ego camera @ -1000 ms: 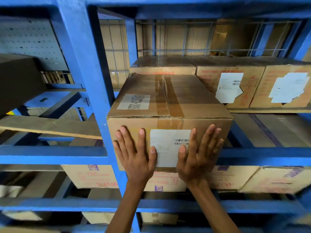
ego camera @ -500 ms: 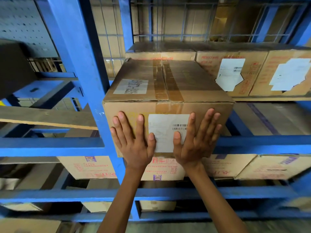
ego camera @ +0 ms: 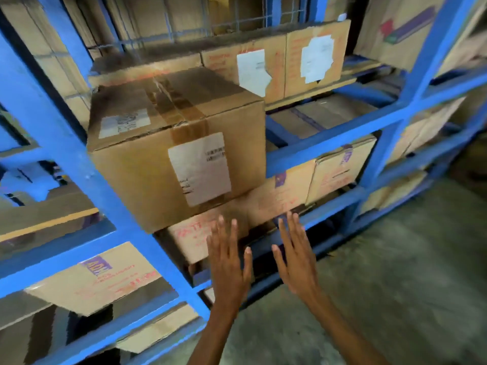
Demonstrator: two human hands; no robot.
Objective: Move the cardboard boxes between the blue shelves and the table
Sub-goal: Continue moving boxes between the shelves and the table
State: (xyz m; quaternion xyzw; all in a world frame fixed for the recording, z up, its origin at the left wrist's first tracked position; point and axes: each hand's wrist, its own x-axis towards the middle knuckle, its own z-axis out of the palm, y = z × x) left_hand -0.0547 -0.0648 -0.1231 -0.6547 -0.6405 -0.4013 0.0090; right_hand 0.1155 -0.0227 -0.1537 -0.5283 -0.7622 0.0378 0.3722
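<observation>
Box [ego camera: 147,167] on blue shelf [ego camera: 329,140], above left grip [ego camera: 229,272] and right grip [ego camera: 297,267]; splayed flat, empty, not touching.

1. Head cam, wide-angle; looks fwd & down, close to blue shelves [ego camera: 60,133].
2. Tilted: shelves slant up to right; floor [ego camera: 395,285] at lower right.
3. Left hand [ego camera: 229,264], right hand [ego camera: 297,262] low centre of frame.

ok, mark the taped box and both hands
taped box [ego camera: 137,180], head view, front face left of label
left hand [ego camera: 229,267], head view, back of hand
right hand [ego camera: 297,262], head view, back of hand
</observation>
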